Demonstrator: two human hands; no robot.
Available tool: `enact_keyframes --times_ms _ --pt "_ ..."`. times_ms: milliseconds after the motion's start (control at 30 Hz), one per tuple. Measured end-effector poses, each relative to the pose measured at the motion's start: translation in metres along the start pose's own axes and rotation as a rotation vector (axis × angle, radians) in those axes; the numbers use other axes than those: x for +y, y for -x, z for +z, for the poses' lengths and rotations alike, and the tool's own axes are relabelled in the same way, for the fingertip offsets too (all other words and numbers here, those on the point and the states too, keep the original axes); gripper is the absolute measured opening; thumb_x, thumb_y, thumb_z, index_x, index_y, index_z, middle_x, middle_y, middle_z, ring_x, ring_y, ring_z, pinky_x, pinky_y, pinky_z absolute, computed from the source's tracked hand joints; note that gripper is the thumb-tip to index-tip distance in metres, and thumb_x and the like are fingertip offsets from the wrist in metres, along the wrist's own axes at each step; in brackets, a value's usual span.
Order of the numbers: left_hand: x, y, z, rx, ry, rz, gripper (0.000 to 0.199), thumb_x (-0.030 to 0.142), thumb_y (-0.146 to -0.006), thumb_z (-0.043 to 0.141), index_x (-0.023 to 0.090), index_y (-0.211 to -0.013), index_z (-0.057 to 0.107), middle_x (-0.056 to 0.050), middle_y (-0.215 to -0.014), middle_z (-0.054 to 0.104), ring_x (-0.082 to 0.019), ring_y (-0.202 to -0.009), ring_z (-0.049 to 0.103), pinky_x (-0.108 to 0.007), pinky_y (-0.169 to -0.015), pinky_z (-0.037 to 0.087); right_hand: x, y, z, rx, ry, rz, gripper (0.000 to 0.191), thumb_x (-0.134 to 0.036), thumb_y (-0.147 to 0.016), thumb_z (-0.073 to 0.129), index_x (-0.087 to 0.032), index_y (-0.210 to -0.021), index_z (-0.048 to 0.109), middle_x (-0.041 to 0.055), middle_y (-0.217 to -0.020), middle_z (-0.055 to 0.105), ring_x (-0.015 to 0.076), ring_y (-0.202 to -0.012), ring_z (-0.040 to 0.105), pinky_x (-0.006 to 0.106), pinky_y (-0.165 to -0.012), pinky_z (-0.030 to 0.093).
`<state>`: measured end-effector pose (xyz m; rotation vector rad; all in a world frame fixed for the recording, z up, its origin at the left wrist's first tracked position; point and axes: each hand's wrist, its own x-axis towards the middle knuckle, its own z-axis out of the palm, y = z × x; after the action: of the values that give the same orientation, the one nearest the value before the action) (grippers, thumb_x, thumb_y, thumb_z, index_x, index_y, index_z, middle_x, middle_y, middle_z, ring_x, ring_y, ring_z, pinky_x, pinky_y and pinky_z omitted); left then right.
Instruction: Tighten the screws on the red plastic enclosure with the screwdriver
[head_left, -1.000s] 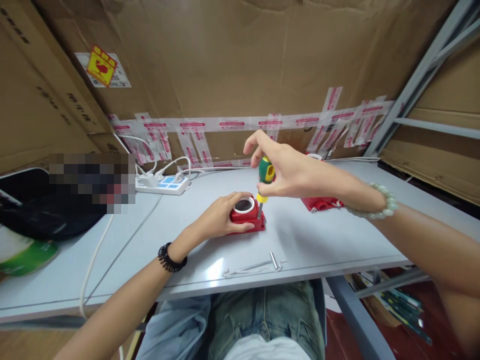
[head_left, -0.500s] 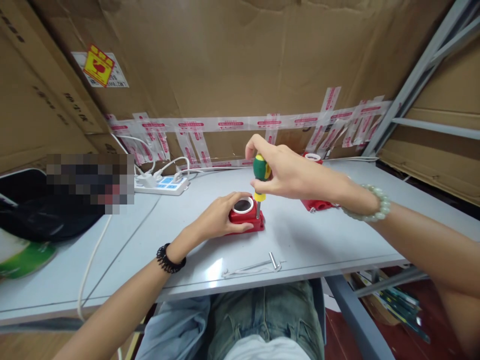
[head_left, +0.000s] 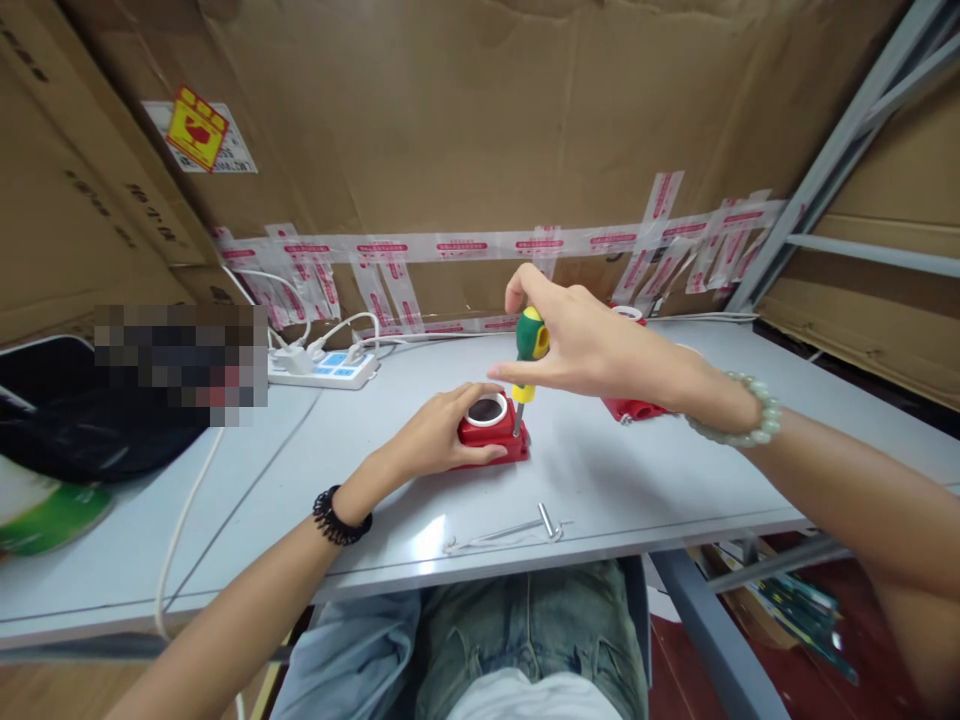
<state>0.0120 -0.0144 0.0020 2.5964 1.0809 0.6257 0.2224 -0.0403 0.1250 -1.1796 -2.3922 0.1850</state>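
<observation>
My left hand (head_left: 435, 432) grips a red block (head_left: 491, 437) with a white ring (head_left: 487, 410) around a dark round opening on top, keeping it flat on the table. Above it, my right hand (head_left: 574, 335) holds a screwdriver (head_left: 531, 345) with a green and yellow handle, index finger curled over its top and thumb stretched out to the side. The screwdriver's shaft points down, slightly tilted, its tip at the right end of the block. Whatever lies under the tip is too small to tell.
Behind my right wrist lie more red parts (head_left: 630, 408). A metal T-shaped tool (head_left: 546, 520) is near the front edge. At the left are a white power strip (head_left: 330, 370), cables and a black bag (head_left: 105, 430). Cardboard (head_left: 465, 130) stands behind the table (head_left: 420, 375).
My right hand has shifted slightly right, and its thumb has extended away from the handle. The screwdriver's top now leans a little to the right. My left hand and the block stay put.
</observation>
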Motion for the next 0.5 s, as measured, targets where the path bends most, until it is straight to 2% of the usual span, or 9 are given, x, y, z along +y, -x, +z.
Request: enact_keyframes --times_ms 67,233,400,500 --pt "0.0 0.0 0.0 0.006 0.005 0.0 0.062 0.053 -0.079 0.067 0.025 -0.131 0.046 -0.009 -0.123 0.063 -0.027 -0.1 0.065 -0.04 -0.086 0.05 -0.002 0.0 -0.002 0.004 0.034 0.02 0.034 -0.027 -0.078 0.064 -0.023 -0.098 0.036 -0.0012 -0.074 0.051 0.0171 -0.068 0.049 0.031 -0.061 0.037" --pt "-0.001 0.0 0.0 0.015 0.005 0.013 0.061 0.052 -0.078 0.068 0.023 -0.128 0.048 -0.009 -0.116 0.065 -0.026 -0.096 0.066 -0.039 -0.083 0.051 -0.002 0.0 -0.004 -0.078 -0.079 -0.043 0.046 -0.018 -0.07 0.067 -0.024 -0.103 0.035 -0.0011 -0.08 0.056 0.0151 -0.067 0.049 0.03 -0.06 0.036" --pt "0.0 0.0 0.0 0.0 -0.001 0.008 0.061 0.053 -0.079 0.067 0.024 -0.129 0.047 -0.009 -0.117 0.066 -0.027 -0.097 0.066 -0.04 -0.084 0.051 -0.002 0.0 0.005 -0.009 -0.085 -0.078 0.029 -0.018 -0.077 0.059 -0.023 -0.097 0.039 -0.0027 -0.075 0.054 0.0133 -0.064 0.046 0.029 -0.06 0.034" --pt "0.001 -0.001 0.0 0.001 0.0 0.011 0.061 0.052 -0.08 0.068 0.023 -0.129 0.046 -0.009 -0.118 0.066 -0.027 -0.096 0.065 -0.039 -0.084 0.05 -0.001 0.0 0.01 0.009 -0.106 -0.063 0.035 -0.019 -0.077 0.059 -0.023 -0.105 0.038 -0.003 -0.075 0.054 0.0133 -0.063 0.046 0.028 -0.058 0.034"
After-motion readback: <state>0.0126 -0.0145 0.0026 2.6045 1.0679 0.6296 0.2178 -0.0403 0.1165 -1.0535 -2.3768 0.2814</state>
